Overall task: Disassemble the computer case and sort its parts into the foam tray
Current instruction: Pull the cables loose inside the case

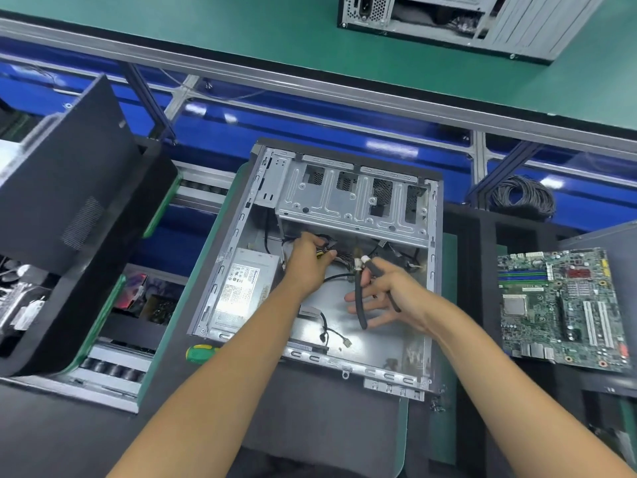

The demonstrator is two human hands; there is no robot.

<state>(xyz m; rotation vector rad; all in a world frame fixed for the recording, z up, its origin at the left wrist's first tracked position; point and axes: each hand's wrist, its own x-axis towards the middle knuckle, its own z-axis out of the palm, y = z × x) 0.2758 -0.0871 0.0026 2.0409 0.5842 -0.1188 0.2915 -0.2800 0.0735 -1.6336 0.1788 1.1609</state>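
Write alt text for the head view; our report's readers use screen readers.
Inside an open grey metal computer case, the left hand grips a bundle of coloured wires while the right hand holds black-handled cutters at the cabling. A silver power supply box sits in the case; a green motherboard lies to its right.

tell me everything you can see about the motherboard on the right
The green rectangular motherboard lies flat, face up, on dark foam to the right of the open grey metal computer case, apart from it. Its surface shows blue memory slots near the far edge, a square silver processor socket at its left, two long white expansion slots, a red patch near the far right corner, and metal ports along the near edge. Neither hand touches it.
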